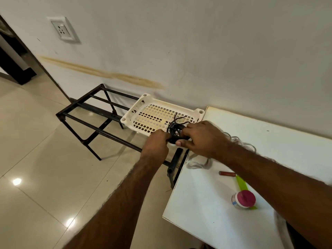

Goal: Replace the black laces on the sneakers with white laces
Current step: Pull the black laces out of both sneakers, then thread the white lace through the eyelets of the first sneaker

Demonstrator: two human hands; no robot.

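While both your hands meet at frame centre, left hand (158, 141) and right hand (199, 139) each pinch the coiled black laces (175, 131) between them, grip closed, above the white tray (143, 108); white laces (239, 142) lie on the counter (206, 203) behind your right wrist.

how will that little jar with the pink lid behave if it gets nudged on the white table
The jar with the pink lid looks small and is probably light, so a nudge would likely slide it on the smooth white table. It appears to lie tilted against the green strip, so being round, it may roll.
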